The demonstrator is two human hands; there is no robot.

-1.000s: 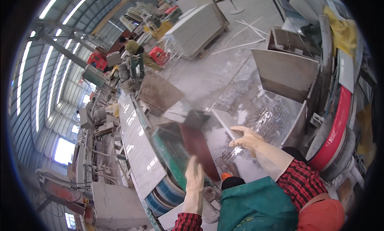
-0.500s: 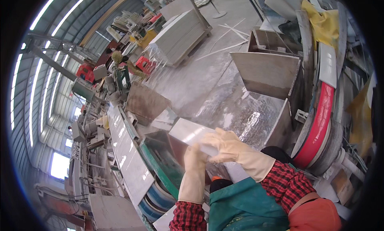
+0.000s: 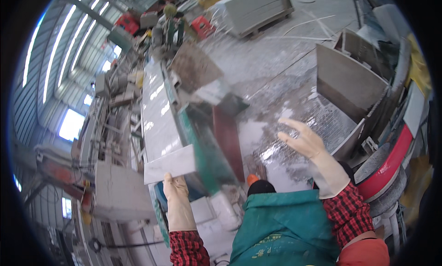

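In a cream rubber glove, my left hand (image 3: 176,192) is closed on the near edge of a white rectangular stone slab (image 3: 171,165), thumb on top and the fingers partly hidden under it. The slab lies across the near end of a long machine bed (image 3: 159,107) covered with glossy pale slabs; whether it rests fully on the bed, I cannot tell. My right hand (image 3: 301,138), gloved alike, hangs in the air over the wet floor to the right, its fingers apart and nothing in them.
A green-edged trough (image 3: 195,141) and a reddish-brown board (image 3: 228,144) stand just right of the bed. Upright grey panels (image 3: 350,86) form a bin at the right, near a red belt on a wheel (image 3: 389,164). A wrapped slab stack (image 3: 251,10) sits on a pallet farther off.
My left hand has carried the white slab leftward to the near end of the bed. The right hand has let go of it and moved right. The view has swung left.
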